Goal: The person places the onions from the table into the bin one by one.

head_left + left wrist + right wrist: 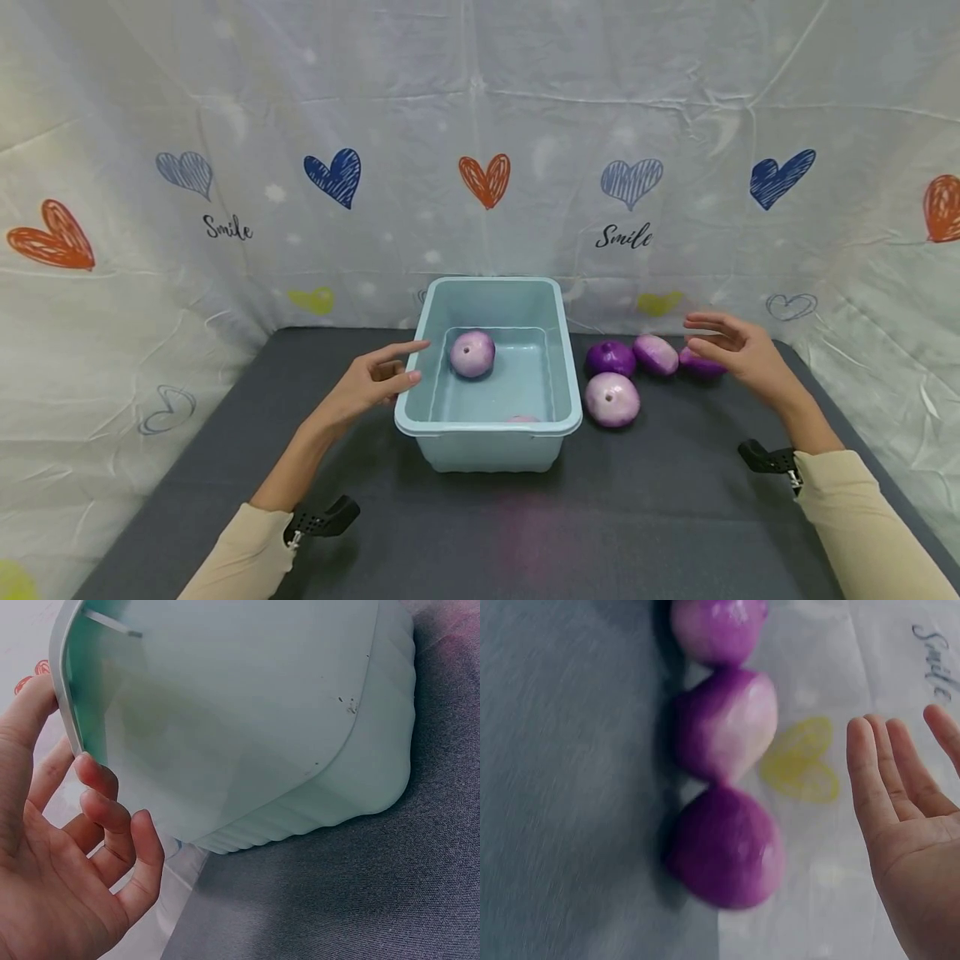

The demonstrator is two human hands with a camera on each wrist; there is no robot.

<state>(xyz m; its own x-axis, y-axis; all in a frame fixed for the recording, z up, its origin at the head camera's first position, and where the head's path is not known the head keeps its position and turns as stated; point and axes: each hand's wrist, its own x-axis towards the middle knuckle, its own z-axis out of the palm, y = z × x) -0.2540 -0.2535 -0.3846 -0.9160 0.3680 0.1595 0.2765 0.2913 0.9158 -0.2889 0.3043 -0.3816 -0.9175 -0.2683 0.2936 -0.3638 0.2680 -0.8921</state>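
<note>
A light blue plastic bin [487, 451] stands mid-table with one purple-white onion [472, 354] in it; part of another onion [522, 418] shows behind its near wall. My left hand [378, 377] is at the bin's left rim, index finger stretched over it, thumb close to the edge; in the left wrist view several fingers bend loosely. My right hand [731, 346], fingers extended and holding nothing, hovers over the rightmost purple onion [701, 363] and partly hides it. In the right wrist view that hand [911, 817] is apart from the onions [727, 847].
Right of the bin lie a dark purple onion [611, 358], a two-tone onion [656, 356] and a paler onion [612, 399], close together. The dark grey table [465, 533] meets a white curtain [480, 75] printed with hearts at its back edge.
</note>
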